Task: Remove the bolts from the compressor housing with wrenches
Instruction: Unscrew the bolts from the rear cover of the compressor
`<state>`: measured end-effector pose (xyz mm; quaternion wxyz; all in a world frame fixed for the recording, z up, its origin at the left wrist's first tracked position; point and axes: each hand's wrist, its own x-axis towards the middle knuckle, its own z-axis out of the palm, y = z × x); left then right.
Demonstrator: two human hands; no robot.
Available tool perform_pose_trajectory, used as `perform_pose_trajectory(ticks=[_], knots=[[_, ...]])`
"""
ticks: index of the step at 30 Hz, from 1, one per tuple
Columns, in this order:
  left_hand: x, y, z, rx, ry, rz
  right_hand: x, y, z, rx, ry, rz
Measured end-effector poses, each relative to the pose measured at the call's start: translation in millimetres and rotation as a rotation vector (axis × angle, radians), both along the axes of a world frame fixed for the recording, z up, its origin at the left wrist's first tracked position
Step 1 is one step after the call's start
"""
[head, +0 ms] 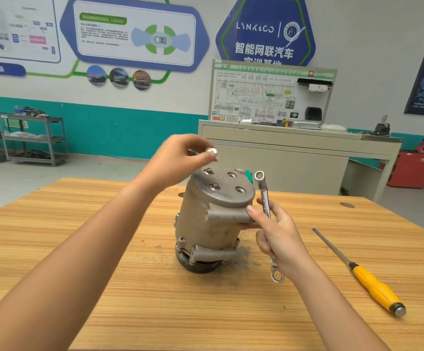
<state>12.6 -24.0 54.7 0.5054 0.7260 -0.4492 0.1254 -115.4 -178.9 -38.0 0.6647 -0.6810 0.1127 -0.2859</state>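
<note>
A grey compressor housing (213,219) stands upright on the wooden table (155,300), tilted a little to the right. Its round top plate shows two bolts, one (209,171) at the rear left and one (215,186) in front of it, plus two empty threaded holes on the right. My left hand (180,158) hovers above the plate and pinches a loose bolt (210,151) by its head. My right hand (279,236) grips a ring wrench (266,211) by its shank, while its thumb presses the housing's side lug.
A yellow-handled screwdriver (365,274) lies on the table at the right. Behind the table stands a beige cabinet (282,158) with a wiring-diagram board. Grey shelf trolleys (28,138) are at the far left. A red object sits on the floor at the far right.
</note>
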Motion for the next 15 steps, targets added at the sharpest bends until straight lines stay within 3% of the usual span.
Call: perform_pose_trajectory(ticks=[3,10,15], knots=[[23.4,43.4,-21.2,-0.083,0.051,0.157,3.4,-2.4,-0.7,0.011,-0.019,0.066],[76.1,148.0,-128.6,0.415,0.146,0.557,7.1,-7.0,-0.1,0.023,-0.004,0.089],[93.5,149.2,-175.0,0.534,0.184,0.624,7.6,-1.5,1.8,-0.007,-0.022,0.144]])
